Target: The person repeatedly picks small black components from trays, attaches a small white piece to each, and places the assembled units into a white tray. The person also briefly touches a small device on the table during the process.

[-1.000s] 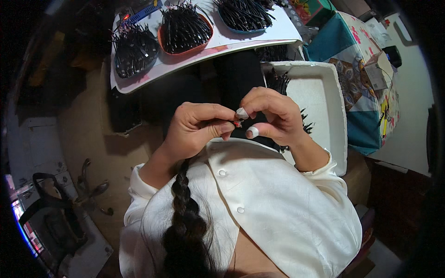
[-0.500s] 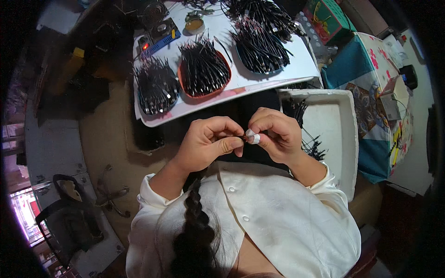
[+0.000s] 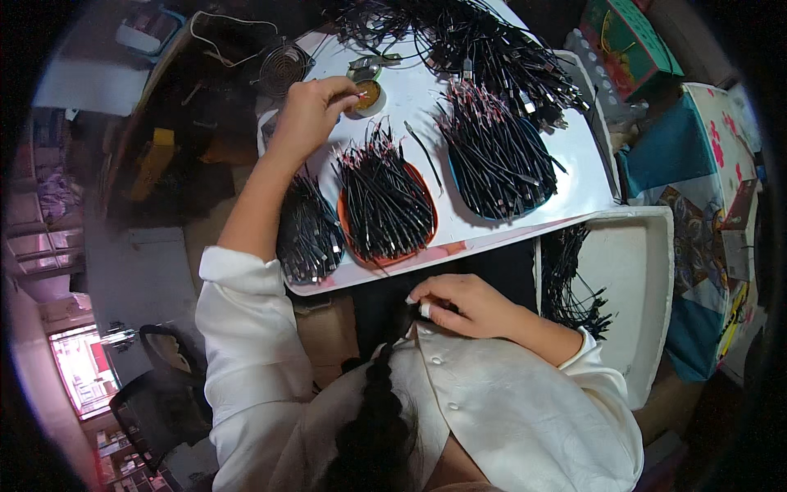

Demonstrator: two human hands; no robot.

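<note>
My left hand [image 3: 313,113] reaches over the table to a small round tin [image 3: 369,98] of amber paste. Its thumb and fingers are pinched together at the tin's rim; a tiny pale tip shows there, too small to name. Near my chest, my right hand [image 3: 469,305] has its fingers bent and apart, with nothing visible in it. White wraps cover its thumb and index fingertip. An orange bowl [image 3: 344,220] holds short black cables [image 3: 385,201] with stripped, reddish wire ends. More such cables fill a blue bowl [image 3: 461,193] to its right and another bunch [image 3: 307,234] to its left.
One loose cable [image 3: 424,156] lies between the bowls on the white table [image 3: 426,256]. A large cable heap [image 3: 500,57] covers the back right. A white foam box [image 3: 627,287] with dark cables stands at the right. A round fan [image 3: 285,67] is at the back left.
My hands, together before my chest half a second ago, have parted. The left has gone forward to the tin; the right has stayed near my chest. The view has shifted too.
</note>
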